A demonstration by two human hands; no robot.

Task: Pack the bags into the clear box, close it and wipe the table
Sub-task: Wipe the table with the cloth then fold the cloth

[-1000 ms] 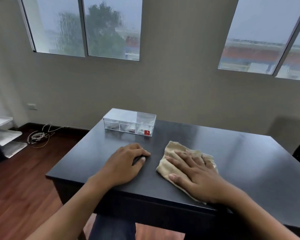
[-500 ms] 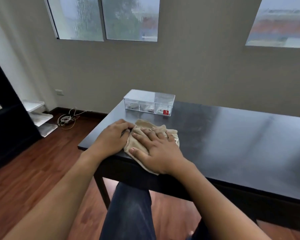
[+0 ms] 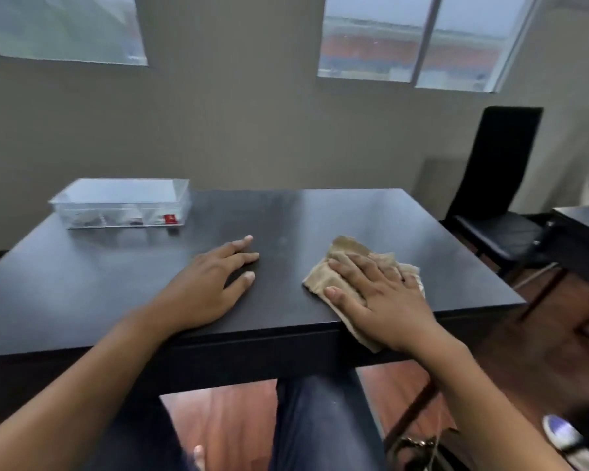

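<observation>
**Desk wipe, cloth at the near right edge**

Desk (image 3: 320, 215): dark, glossy top; the middle and far right lie bare, open room between the two hands and beyond them. Near edge runs under both wrists; right edge falls away just right of the cloth. A black chair (image 3: 500, 185) stands off the far right corner, a second dark table (image 3: 582, 219) beyond it.

Clear box (image 3: 123, 203): closed, lid on, at the far left of the desk near the far edge; small bags with a red label show dimly through its front wall. Well apart from both hands.

Cloth (image 3: 347, 253): tan, crumpled, lying near right, one corner hanging over the near edge.

Change: half a second ago the cloth was at the near left, touching the left hand; it is now well to the right and the hands are apart.

Right hand (image 3: 378, 294): flat, fingers spread, pressing down on the cloth, not gripping.

Left hand (image 3: 211, 280): flat on bare desk, fingers loosely extended, holding nothing.
</observation>
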